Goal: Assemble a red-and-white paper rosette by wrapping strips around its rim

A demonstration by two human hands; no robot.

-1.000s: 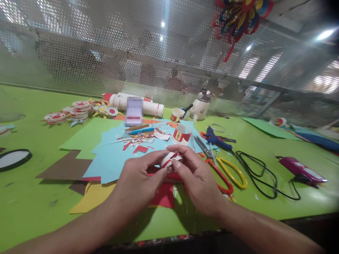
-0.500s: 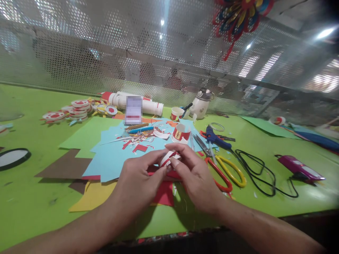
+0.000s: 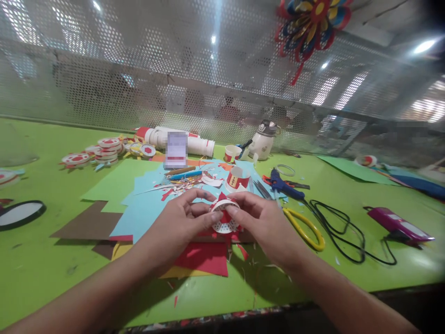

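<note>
Between my two hands is a round paper craft piece [image 3: 225, 226], white with a dotted pattern, a red middle and red pointed bits around its rim. My left hand [image 3: 191, 211] grips its left side, thumb on the front and fingers behind. On the right side my right hand [image 3: 255, 218] pinches it the same way, its thumb near the centre. The piece is tilted so that its face shows to me; my fingers hide part of the rim. Just behind it stands a cut red-and-white paper cup [image 3: 238, 179]. Red paper [image 3: 205, 260] lies below my hands.
Scissors with a yellow handle [image 3: 306, 230], a blue glue gun [image 3: 283, 183] with a black cord, and a purple device [image 3: 399, 225] lie to the right. Blue paper sheets [image 3: 142, 211] with scraps lie left. Finished-looking round pieces [image 3: 107, 150] are stacked farther back, near a bottle [image 3: 263, 141].
The craft piece has been turned in my hands, from a side view to its dotted face and red middle. My fingers have spread wider around it. The camera view has shifted slightly.
</note>
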